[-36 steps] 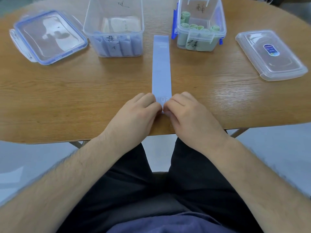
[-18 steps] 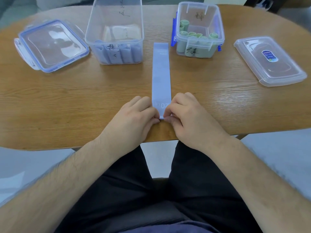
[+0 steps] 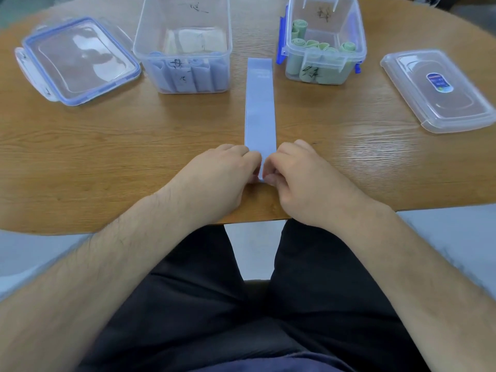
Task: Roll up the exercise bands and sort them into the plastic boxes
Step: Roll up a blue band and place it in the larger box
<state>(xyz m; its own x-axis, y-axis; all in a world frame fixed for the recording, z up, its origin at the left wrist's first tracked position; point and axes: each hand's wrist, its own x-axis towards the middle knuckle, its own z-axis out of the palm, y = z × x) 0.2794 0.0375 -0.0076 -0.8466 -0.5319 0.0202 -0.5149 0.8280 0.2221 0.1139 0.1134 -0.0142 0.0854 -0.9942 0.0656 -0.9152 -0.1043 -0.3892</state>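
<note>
The near end of the flat blue exercise band [image 3: 259, 108] is pinched by curled fingers of left hand [image 3: 214, 181] and right hand [image 3: 303, 181].

head cam | 1 view | looks forward-down | close over table [image 3: 107, 157]

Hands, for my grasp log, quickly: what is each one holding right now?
Left hand: fingers curled, pinching the blue band at its near end.
Right hand: pinching the same end.

Bright, diffuse. Glare on right half of table [image 3: 375, 140] and on lid [image 3: 80, 57] at table's far left. Bowed at table's ends, blurred below.
</note>
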